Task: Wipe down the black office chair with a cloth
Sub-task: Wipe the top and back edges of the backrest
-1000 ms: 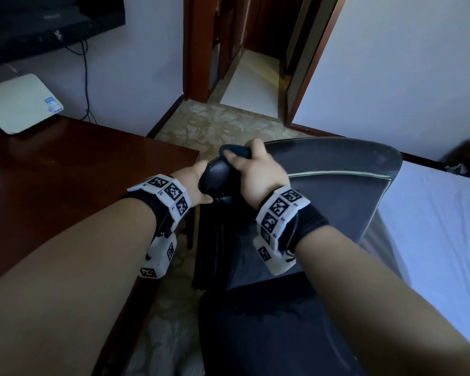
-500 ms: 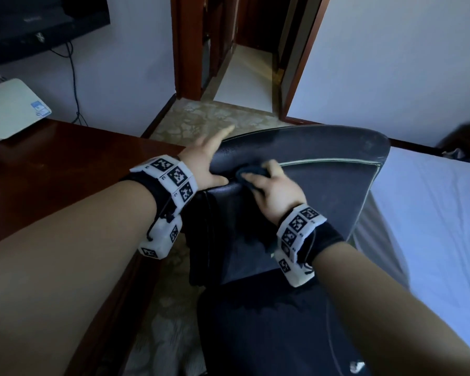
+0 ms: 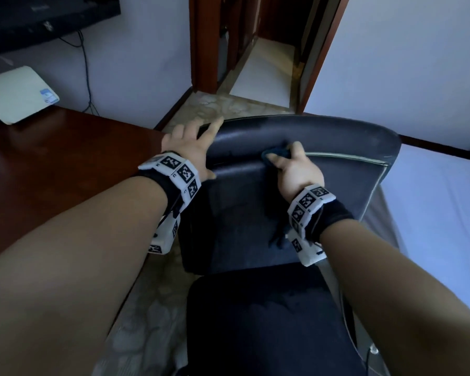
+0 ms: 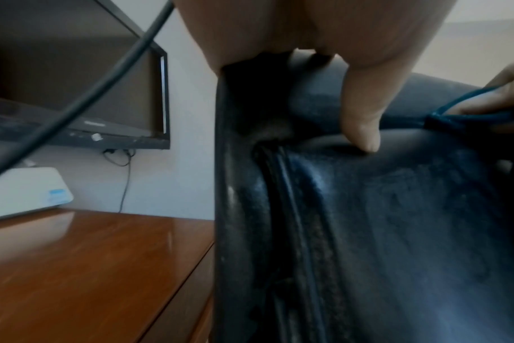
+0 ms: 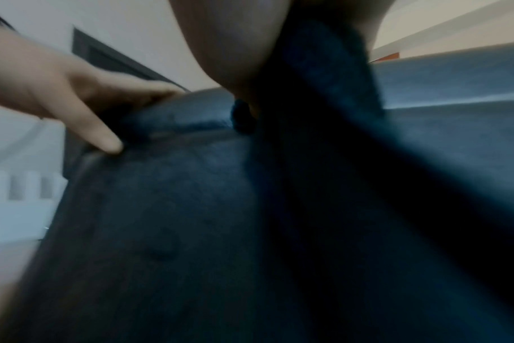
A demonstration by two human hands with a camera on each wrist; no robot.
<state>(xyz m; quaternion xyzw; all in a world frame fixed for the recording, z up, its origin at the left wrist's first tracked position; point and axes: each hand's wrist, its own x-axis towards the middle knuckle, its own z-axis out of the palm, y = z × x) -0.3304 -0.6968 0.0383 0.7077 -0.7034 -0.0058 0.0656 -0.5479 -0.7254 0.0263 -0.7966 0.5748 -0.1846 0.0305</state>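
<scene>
The black office chair (image 3: 323,185) stands before me, its backrest facing me and its seat (image 3: 261,321) below. My left hand (image 3: 193,142) lies over the backrest's top left corner with fingers straight and the thumb (image 4: 364,130) pressing on the front face. My right hand (image 3: 291,164) grips a bunched dark blue cloth (image 3: 276,153) against the upper backrest near a padding seam. In the right wrist view the cloth (image 5: 323,92) hangs under the palm, across the chair's face (image 5: 168,220). In the left wrist view the cloth (image 4: 455,116) shows at the right edge.
A dark wooden desk (image 3: 52,158) stands close on the chair's left, with a white box (image 3: 17,93) on it and a wall-mounted screen (image 3: 38,14) above. A bed with a pale sheet (image 3: 440,213) lies at the right. An open doorway (image 3: 261,50) is straight ahead.
The right hand has slid the cloth rightward along the upper backrest from its left corner. The left hand has gone from gripping the corner to lying flat over it.
</scene>
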